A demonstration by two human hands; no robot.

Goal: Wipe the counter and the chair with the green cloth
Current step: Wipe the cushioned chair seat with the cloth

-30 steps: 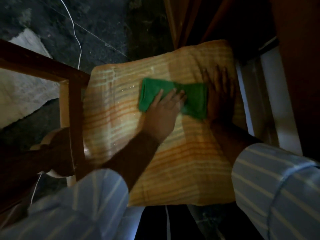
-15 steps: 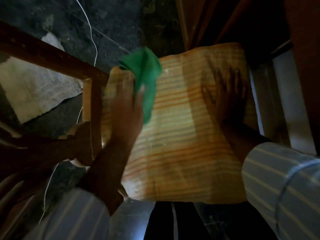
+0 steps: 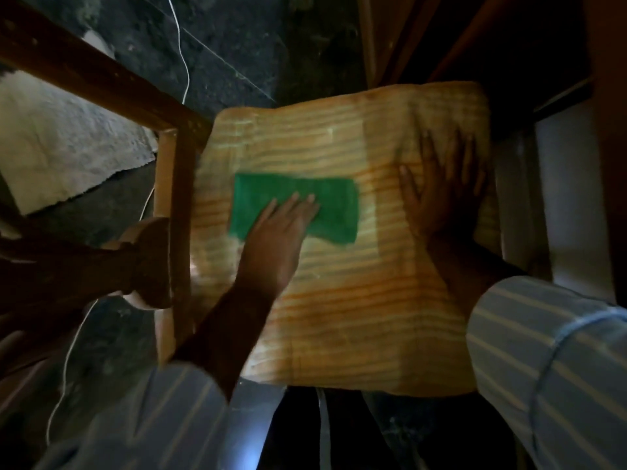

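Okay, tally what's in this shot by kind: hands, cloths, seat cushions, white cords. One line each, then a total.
Hands: 2, left hand flat on the cloth, right hand flat on the cushion
Green cloth: 1
Striped seat cushion: 1
White cord: 1
Total: 5

Your left hand (image 3: pixel 276 232) presses flat, fingers extended, on the near edge of the green cloth (image 3: pixel 305 206), which lies spread on the striped orange-yellow seat cushion (image 3: pixel 339 300) of the chair. Your right hand (image 3: pixel 441 195) rests palm-down, fingers splayed, on the cushion's right side, apart from the cloth. The chair's wooden armrest frame (image 3: pixel 169 212) runs along the cushion's left edge. A thin white cord (image 3: pixel 185 62) crosses the dark floor (image 3: pixel 220 35) beyond.
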